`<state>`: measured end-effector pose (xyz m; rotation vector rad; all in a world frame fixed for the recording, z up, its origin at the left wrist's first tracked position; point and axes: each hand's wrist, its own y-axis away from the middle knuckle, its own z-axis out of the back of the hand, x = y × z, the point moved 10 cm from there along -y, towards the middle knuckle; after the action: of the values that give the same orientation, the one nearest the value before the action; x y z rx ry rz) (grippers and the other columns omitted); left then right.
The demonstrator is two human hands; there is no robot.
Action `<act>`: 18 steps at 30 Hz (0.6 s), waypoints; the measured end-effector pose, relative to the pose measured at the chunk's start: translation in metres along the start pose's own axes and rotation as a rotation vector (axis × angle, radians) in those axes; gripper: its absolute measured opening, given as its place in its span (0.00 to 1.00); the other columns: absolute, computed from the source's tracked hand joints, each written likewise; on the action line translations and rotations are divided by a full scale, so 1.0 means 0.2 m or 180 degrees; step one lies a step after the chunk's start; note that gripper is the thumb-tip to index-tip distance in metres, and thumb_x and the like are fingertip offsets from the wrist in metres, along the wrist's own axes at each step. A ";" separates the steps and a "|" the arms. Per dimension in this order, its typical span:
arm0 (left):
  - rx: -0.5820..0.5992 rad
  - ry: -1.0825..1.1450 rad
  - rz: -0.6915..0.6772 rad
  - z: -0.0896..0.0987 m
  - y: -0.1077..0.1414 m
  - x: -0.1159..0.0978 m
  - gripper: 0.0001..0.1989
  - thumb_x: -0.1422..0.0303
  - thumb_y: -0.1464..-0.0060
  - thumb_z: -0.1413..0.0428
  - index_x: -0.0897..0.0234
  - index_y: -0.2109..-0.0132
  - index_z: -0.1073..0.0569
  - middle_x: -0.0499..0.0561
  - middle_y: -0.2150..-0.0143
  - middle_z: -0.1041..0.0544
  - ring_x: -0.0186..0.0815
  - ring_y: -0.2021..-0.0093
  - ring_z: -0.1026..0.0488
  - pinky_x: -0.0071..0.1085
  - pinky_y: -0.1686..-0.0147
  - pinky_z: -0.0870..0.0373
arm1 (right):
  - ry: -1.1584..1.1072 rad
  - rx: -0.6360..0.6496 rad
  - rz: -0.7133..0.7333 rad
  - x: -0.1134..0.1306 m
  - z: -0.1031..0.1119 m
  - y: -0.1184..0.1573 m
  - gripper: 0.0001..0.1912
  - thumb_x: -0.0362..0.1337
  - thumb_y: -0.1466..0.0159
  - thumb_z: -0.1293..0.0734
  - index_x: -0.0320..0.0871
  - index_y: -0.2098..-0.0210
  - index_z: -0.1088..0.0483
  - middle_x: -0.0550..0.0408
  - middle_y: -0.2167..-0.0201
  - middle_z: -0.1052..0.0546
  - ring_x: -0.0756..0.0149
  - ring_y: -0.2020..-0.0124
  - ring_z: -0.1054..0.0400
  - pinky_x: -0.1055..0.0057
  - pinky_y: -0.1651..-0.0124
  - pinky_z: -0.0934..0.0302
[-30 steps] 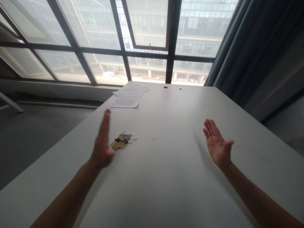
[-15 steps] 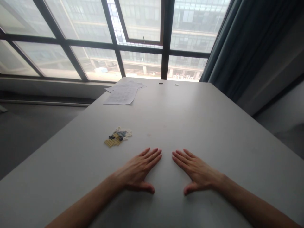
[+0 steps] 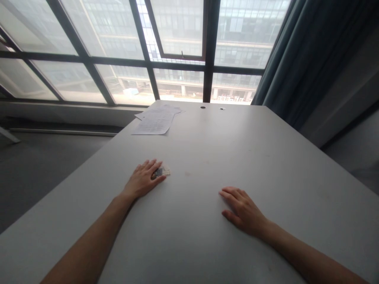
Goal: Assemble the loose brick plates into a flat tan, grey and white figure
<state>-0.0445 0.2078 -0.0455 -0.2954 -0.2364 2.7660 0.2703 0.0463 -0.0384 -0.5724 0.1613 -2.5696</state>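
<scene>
My left hand (image 3: 142,179) lies over the small pile of building bricks (image 3: 162,171), its fingers apart and covering most of the pile. Grey and whitish pieces show between its thumb and index finger; the rest are hidden under the palm. On the right, my right hand (image 3: 241,209) rests on the white table (image 3: 195,232), with nothing in it. Its fingers are slightly bent and the thumb stands away from them.
Overlapping printed sheets (image 3: 155,121) lie at the table's far left. Two small round spots (image 3: 203,107) mark the far edge. Beyond are a large window (image 3: 180,85) and, at the right, a dark blue curtain (image 3: 284,67).
My left hand has moved left and forward onto the brick pile. My right hand has shifted slightly, and its fingers are more bent and closer together. The view has tilted a little.
</scene>
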 end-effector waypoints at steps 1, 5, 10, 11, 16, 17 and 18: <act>0.0098 0.0009 -0.0166 -0.03 -0.03 -0.07 0.33 0.45 0.46 0.52 0.55 0.38 0.38 0.56 0.34 0.41 0.50 0.34 0.48 0.52 0.38 0.52 | 0.0092 0.0037 0.0004 0.00 -0.02 -0.02 0.30 0.50 0.36 0.40 0.42 0.39 0.41 0.41 0.41 0.36 0.52 0.40 0.43 0.52 0.39 0.45; 0.0343 0.0238 -0.0824 -0.14 -0.13 -0.51 0.33 0.45 0.45 0.52 0.55 0.37 0.38 0.54 0.33 0.43 0.47 0.33 0.50 0.49 0.36 0.53 | 0.0368 0.0120 -0.0106 -0.02 -0.10 -0.18 0.47 0.59 0.39 0.42 0.33 0.33 0.56 0.36 0.34 0.47 0.49 0.34 0.54 0.52 0.35 0.53; 0.0406 0.0651 -0.1403 -0.20 -0.19 -0.97 0.33 0.46 0.44 0.52 0.57 0.37 0.40 0.53 0.34 0.41 0.46 0.33 0.49 0.48 0.35 0.52 | 0.0526 0.0297 -0.0279 -0.08 -0.17 -0.41 0.53 0.65 0.41 0.45 0.28 0.33 0.59 0.34 0.33 0.54 0.48 0.31 0.62 0.51 0.33 0.62; 0.0378 0.0773 -0.1421 -0.19 -0.20 -1.00 0.33 0.48 0.43 0.53 0.58 0.36 0.41 0.54 0.34 0.40 0.45 0.33 0.48 0.46 0.35 0.51 | 0.0521 0.0301 -0.0273 -0.08 -0.18 -0.44 0.52 0.65 0.40 0.46 0.28 0.33 0.59 0.35 0.32 0.54 0.49 0.31 0.62 0.51 0.33 0.63; 0.0169 0.1021 -0.1069 -0.14 -0.18 -0.83 0.37 0.47 0.43 0.53 0.67 0.35 0.45 0.60 0.34 0.41 0.44 0.34 0.46 0.41 0.36 0.47 | 0.0488 0.0269 -0.0243 -0.10 -0.17 -0.47 0.50 0.64 0.39 0.47 0.30 0.33 0.58 0.37 0.32 0.53 0.51 0.31 0.62 0.54 0.32 0.64; 0.0233 0.0903 -0.1082 -0.14 -0.15 -0.80 0.40 0.45 0.45 0.51 0.67 0.34 0.46 0.60 0.34 0.42 0.45 0.33 0.47 0.43 0.36 0.49 | 0.0483 0.0275 -0.0216 -0.10 -0.17 -0.47 0.50 0.64 0.39 0.47 0.30 0.33 0.59 0.38 0.32 0.54 0.51 0.31 0.62 0.54 0.32 0.64; 0.0326 0.0773 -0.1163 -0.15 -0.13 -0.78 0.42 0.44 0.47 0.50 0.66 0.34 0.47 0.60 0.33 0.44 0.46 0.33 0.48 0.44 0.35 0.51 | 0.0479 0.0286 -0.0175 -0.11 -0.17 -0.47 0.51 0.65 0.40 0.47 0.30 0.33 0.59 0.38 0.32 0.54 0.51 0.31 0.62 0.54 0.32 0.64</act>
<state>0.1129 0.1798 -0.0416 -0.5024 -0.0763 2.3471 0.2304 0.1394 -0.0571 -0.3548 0.0815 -2.6580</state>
